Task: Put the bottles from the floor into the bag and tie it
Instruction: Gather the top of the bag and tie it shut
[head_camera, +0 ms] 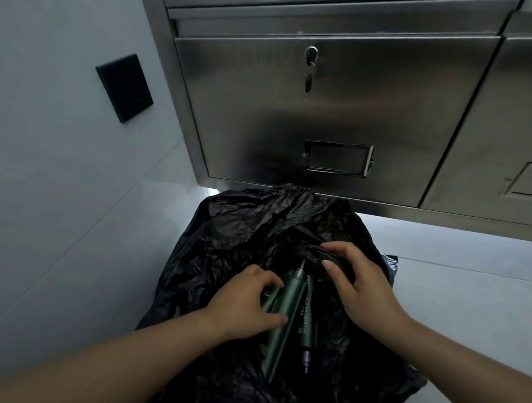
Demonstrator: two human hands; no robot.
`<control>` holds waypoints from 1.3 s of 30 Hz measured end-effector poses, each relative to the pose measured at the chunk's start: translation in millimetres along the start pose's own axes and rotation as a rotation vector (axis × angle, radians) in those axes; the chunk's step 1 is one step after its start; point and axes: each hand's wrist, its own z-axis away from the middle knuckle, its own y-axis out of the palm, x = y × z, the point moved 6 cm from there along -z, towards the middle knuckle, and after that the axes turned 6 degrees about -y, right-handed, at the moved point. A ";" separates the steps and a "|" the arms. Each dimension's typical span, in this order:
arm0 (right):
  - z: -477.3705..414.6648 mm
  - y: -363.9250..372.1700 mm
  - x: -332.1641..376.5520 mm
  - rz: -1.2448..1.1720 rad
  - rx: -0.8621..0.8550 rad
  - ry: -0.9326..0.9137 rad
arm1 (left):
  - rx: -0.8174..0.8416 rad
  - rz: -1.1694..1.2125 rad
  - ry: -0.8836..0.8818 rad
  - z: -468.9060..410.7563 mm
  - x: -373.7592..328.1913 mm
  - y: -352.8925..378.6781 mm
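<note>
A crumpled black plastic bag [241, 231] lies on the pale floor in front of me, its mouth open toward me. Inside the opening lie dark green bottles: one [281, 321] with its neck pointing away, and a second [308, 324] beside it with its cap toward me. My left hand [244, 304] is closed around the left bottle and another green one partly hidden under its fingers. My right hand [361, 283] pinches a gathered fold of the bag's edge just right of the bottles.
A stainless steel cabinet [333, 110] stands right behind the bag, with keys [309, 81] hanging from its lock and a label holder [338, 158] lower down. A black wall plate [124, 86] sits on the left wall. Pale floor tiles lie on both sides.
</note>
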 end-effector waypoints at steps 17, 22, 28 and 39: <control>9.9 -3.2 -26.7 -0.009 -0.002 0.021 | 0.273 -0.332 -0.127 -12.9 46.6 70.4; 10.5 0.4 -28.7 -0.032 0.013 0.042 | 0.259 -0.361 -0.108 -20.3 44.6 74.1; 14.0 -5.4 -38.3 -0.007 -0.017 0.071 | 0.303 -0.397 -0.162 -26.3 58.0 80.6; 12.8 -0.3 -43.6 -0.030 -0.007 0.094 | 0.284 -0.120 -0.194 -23.0 67.0 85.3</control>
